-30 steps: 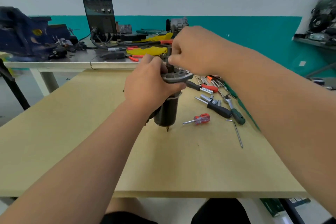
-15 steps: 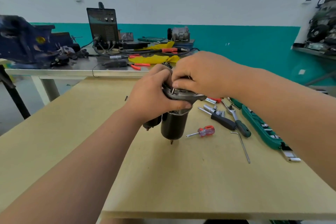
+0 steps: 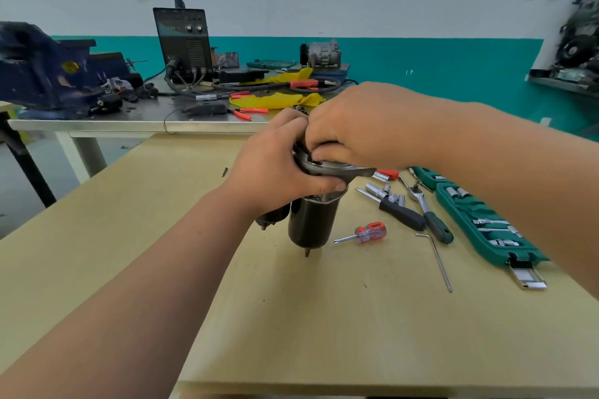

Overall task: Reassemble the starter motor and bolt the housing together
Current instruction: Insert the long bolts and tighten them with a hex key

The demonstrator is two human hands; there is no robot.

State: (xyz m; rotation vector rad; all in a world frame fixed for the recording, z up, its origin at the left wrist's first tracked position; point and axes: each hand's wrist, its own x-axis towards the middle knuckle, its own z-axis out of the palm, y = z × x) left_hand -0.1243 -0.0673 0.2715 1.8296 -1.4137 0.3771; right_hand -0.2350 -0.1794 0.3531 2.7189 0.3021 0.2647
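Observation:
The starter motor (image 3: 312, 223) stands upright on the wooden table (image 3: 324, 317), a black cylinder with a grey metal housing flange (image 3: 353, 170) on top and a smaller black solenoid beside it at the left. My left hand (image 3: 275, 168) grips the top of the motor from the left, thumb under the flange. My right hand (image 3: 359, 126) lies over the top of the housing with its fingers curled down onto it; what the fingertips hold is hidden.
Right of the motor lie a red-handled screwdriver (image 3: 364, 233), a black-handled driver (image 3: 400, 212), a green-handled ratchet (image 3: 431, 217), an Allen key (image 3: 437, 259) and a green socket set case (image 3: 486, 223). Behind stands a metal bench (image 3: 129, 123) with a welder (image 3: 184, 42) and blue vise (image 3: 42, 71).
My right hand has come down from above the housing onto its top. The motor stays upright in my left hand. The camera view has shifted.

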